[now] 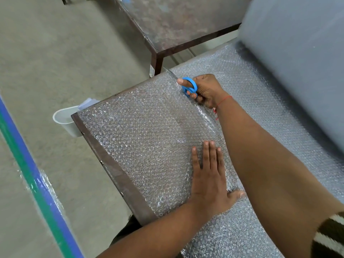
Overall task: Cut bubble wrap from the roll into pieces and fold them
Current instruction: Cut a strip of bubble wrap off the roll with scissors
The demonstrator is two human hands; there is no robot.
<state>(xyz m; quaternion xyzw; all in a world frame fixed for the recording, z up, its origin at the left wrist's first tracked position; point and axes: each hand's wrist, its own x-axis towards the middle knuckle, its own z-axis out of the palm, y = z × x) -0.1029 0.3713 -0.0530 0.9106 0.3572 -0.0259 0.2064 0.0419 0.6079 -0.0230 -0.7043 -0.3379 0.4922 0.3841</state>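
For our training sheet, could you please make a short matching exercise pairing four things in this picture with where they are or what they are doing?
Things:
1. left hand
2. right hand
3. white cup
4. bubble wrap roll

States:
A. hangs at the table's far-left edge
B. grips the blue scissors
C. stands at the upper right
D. presses flat on the bubble wrap sheet

Pairs: 1-D, 2-B, 3-A, 4-C

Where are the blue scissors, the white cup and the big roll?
blue scissors (189,87), head view, on the blue handle loop.
white cup (65,121), head view, on its outer wall at the table's edge.
big roll (297,58), head view, on its grey curved side.
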